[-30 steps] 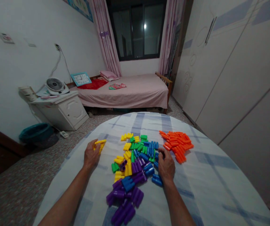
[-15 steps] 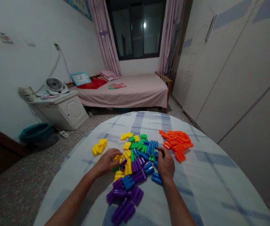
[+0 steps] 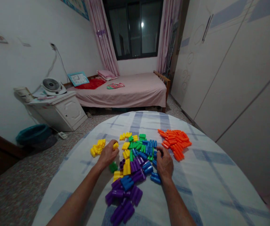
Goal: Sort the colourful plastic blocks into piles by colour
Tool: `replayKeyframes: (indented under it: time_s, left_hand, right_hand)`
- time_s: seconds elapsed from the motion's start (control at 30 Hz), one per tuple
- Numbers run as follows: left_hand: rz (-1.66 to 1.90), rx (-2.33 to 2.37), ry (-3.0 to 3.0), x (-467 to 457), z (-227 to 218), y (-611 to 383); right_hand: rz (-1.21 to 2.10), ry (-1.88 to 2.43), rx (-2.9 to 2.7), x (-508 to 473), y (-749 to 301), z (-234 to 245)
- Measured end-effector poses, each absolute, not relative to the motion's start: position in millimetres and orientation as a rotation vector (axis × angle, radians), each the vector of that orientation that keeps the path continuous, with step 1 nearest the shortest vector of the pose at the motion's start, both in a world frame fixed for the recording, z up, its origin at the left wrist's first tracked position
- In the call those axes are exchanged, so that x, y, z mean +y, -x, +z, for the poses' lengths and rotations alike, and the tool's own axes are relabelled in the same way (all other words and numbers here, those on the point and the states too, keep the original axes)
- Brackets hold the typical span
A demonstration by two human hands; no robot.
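Your left hand [image 3: 107, 154] is closed around a yellow block [image 3: 115, 145], lifted just above the checked tablecloth [image 3: 203, 175], between the small yellow pile [image 3: 97, 147] toward the table's left edge and the mixed heap [image 3: 135, 160] at its middle. Your right hand [image 3: 164, 163] rests curled on the right side of that heap, fingertips touching blue blocks [image 3: 152, 150]; whether it grips one you cannot tell. The orange pile [image 3: 175, 142] lies apart, toward the far right edge. Purple blocks [image 3: 123, 201] spread toward the near edge, with a green block [image 3: 113, 167] just below your left hand. Beyond the table stand a bed [image 3: 135, 91] and a white cabinet [image 3: 62, 113] with a fan [image 3: 51, 85].
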State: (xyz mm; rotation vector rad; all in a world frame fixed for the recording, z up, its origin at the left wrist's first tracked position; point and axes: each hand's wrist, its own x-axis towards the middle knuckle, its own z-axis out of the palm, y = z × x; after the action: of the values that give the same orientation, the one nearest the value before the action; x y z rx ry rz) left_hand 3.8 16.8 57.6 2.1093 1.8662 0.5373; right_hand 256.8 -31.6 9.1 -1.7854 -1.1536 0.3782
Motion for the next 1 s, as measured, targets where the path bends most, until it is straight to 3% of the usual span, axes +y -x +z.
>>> replayKeyframes:
  time_s: [0.63, 0.87, 1.0]
  left_hand:
    - [0.68, 1.821, -2.155, 44.0, 21.4, -45.0]
    - [1.174, 2.132, -2.13, 50.2, 48.7, 20.0]
    - [1.129, 2.464, -2.034, 61.7, 51.4, 77.3]
  right_hand:
    - [0.397, 1.799, -1.159, -31.5, -257.6, 10.1]
    - [0.39, 1.796, -1.153, -32.2, -257.6, 8.2]
    - [0.39, 1.799, -1.147, -32.5, -256.9, 9.6]
